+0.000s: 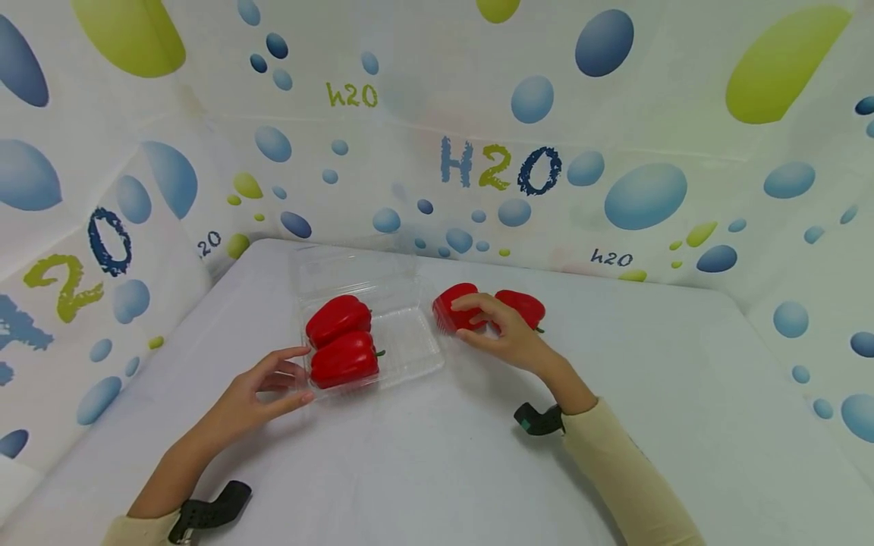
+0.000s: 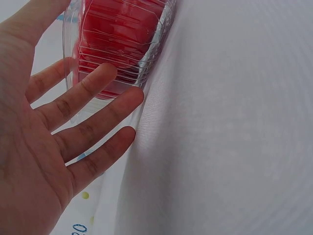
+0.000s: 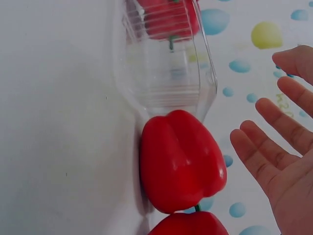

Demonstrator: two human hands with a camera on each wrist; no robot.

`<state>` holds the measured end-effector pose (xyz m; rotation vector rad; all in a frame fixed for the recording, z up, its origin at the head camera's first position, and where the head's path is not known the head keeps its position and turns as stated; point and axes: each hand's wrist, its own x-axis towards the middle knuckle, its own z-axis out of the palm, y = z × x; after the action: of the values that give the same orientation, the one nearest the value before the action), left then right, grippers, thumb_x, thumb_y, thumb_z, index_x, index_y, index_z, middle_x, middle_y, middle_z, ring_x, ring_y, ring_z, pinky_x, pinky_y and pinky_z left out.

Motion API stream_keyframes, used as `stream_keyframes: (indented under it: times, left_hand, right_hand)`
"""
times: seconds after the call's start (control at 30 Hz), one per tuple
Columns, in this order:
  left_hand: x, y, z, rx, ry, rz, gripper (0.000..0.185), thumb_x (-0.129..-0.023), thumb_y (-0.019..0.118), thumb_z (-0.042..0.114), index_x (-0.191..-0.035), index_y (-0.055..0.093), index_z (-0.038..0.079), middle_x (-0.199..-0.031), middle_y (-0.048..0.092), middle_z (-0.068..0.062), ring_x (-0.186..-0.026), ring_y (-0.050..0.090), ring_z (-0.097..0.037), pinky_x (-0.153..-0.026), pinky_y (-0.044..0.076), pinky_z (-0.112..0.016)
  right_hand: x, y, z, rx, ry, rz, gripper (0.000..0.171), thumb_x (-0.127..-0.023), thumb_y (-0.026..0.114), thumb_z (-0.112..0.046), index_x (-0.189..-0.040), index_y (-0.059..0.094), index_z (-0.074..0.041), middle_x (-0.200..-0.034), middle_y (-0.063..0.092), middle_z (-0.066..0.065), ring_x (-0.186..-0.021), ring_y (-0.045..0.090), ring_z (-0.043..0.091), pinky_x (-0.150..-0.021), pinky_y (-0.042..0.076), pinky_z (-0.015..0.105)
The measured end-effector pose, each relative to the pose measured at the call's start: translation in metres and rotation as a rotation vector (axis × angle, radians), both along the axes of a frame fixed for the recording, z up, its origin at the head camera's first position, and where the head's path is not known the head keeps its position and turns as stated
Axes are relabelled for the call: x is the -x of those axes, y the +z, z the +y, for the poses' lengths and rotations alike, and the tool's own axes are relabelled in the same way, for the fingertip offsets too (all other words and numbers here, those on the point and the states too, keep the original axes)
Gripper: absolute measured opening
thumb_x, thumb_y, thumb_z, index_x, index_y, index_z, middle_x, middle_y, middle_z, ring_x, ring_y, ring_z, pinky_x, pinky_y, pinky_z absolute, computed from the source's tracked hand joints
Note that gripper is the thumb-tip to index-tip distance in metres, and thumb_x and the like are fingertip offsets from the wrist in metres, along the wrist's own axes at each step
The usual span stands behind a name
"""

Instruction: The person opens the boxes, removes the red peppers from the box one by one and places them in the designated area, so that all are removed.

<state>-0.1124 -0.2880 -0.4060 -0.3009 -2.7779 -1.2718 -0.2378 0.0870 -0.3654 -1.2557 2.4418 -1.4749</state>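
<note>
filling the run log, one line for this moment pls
left hand: open, touching tray | right hand: open over pepper | tray: two peppers inside

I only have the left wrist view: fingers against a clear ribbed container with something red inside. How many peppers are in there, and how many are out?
Observer: Two red peppers lie in the clear container, filling its left half. Two more peppers lie on the table to its right.
Operator: Is the container open?
Observer: Yes, its lid lies folded back toward the wall.
Operator: Where is the right hand?
Observer: The right hand is at the nearest loose pepper. The wrist view shows its fingers spread and apart from it.
Operator: And my left hand?
Observer: The left hand rests open against the container's near left corner.
</note>
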Motion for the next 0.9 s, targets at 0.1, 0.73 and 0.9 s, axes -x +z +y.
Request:
stream_keyframes:
  times: [0.1, 0.73, 0.9]
  left_hand:
    - [0.000, 0.000, 0.000, -0.005, 0.002, -0.006, 0.062, -0.080, 0.073, 0.027, -0.133, 0.043, 0.021, -0.107, 0.062, -0.002, -0.095, 0.058, -0.001, -0.079, 0.050, -0.017]
    - [-0.002, 0.002, 0.000, -0.026, -0.006, -0.018, 0.063, -0.080, 0.073, 0.025, -0.135, 0.042, 0.022, -0.109, 0.063, -0.003, -0.097, 0.059, -0.008, -0.080, 0.051, -0.019]
    - [-0.002, 0.004, 0.001, -0.022, -0.006, -0.017, 0.062, -0.080, 0.072, 0.026, -0.135, 0.043, 0.022, -0.108, 0.063, -0.003, -0.097, 0.059, -0.012, -0.080, 0.050, -0.019]
  right_hand:
    - [0.000, -0.002, -0.004, 0.002, 0.025, 0.009, 0.048, -0.080, 0.071, -0.009, -0.124, 0.051, -0.012, -0.125, 0.054, 0.006, -0.117, 0.049, 0.028, -0.086, 0.051, 0.049]
    - [-0.005, -0.008, -0.030, 0.001, 0.103, -0.004, 0.043, -0.083, 0.067, -0.006, -0.123, 0.052, -0.008, -0.124, 0.054, 0.009, -0.114, 0.052, 0.028, -0.094, 0.047, 0.043]
    - [-0.005, -0.009, -0.036, 0.007, 0.124, -0.029, 0.044, -0.082, 0.068, -0.007, -0.123, 0.052, -0.010, -0.121, 0.056, 0.009, -0.111, 0.054, 0.030, -0.092, 0.050, 0.038]
